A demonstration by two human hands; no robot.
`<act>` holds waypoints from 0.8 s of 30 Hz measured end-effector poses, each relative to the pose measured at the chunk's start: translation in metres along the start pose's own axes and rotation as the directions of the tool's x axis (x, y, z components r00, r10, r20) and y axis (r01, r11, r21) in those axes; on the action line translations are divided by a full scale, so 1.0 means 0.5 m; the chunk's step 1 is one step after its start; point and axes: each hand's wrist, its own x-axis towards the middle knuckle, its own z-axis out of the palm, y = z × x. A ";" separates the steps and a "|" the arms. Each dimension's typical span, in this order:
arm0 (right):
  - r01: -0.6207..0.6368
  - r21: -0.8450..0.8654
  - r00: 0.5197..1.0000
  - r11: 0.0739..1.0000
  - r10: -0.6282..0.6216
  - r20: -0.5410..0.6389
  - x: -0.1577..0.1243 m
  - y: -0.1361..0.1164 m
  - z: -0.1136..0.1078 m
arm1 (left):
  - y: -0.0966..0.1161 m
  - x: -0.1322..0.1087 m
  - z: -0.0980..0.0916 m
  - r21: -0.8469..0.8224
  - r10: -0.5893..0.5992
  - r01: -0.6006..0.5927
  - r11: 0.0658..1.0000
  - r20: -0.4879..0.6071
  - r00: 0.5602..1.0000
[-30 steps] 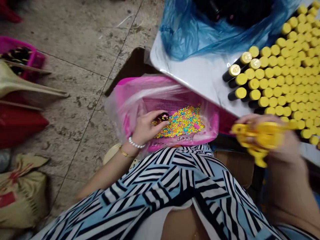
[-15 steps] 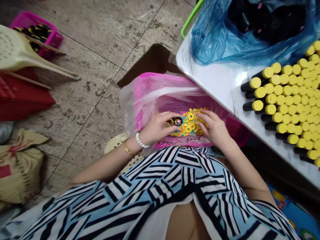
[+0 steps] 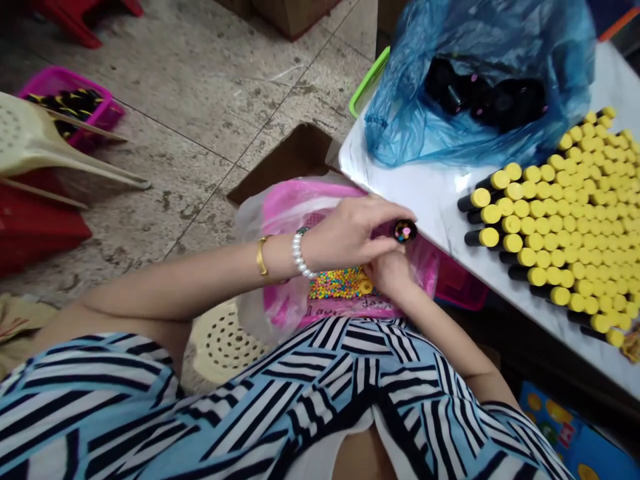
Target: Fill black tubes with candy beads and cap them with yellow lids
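My left hand (image 3: 350, 233) is closed around a black tube (image 3: 404, 231) whose open end shows small coloured beads; it hovers above the pink basket (image 3: 280, 207), near the white table's edge. My right hand (image 3: 390, 275) is underneath it, down in the basket on the coloured beads (image 3: 336, 285), with its fingers hidden. The basket is lined with a clear plastic bag and rests in my lap.
On the white table (image 3: 430, 193) lie rows of black tubes with yellow caps (image 3: 565, 220) and a blue plastic bag (image 3: 475, 87) with dark tubes inside. A brown cardboard box (image 3: 290, 157) stands behind the basket. On the floor at left are a pink crate (image 3: 65, 100) and a beige chair (image 3: 45, 143).
My left hand has lifted the bead-filled tube out of the basket and moved it right toward the table edge. My right hand, which earlier brought yellow caps into the basket, now lies under the left.
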 end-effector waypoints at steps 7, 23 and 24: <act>-0.119 0.597 0.976 0.794 0.203 -0.076 -0.088 0.011 -0.074 | -0.114 0.123 0.078 0.105 -0.072 0.084 0.991 -0.115 0.991; 0.180 0.874 0.779 0.451 0.477 -0.406 0.037 0.036 -0.245 | -0.124 0.118 0.087 0.157 0.004 0.018 0.987 -0.137 0.991; 0.182 0.871 0.780 0.455 0.472 -0.410 0.035 0.036 -0.243 | -0.124 0.118 0.087 0.155 0.003 0.019 0.988 -0.137 0.991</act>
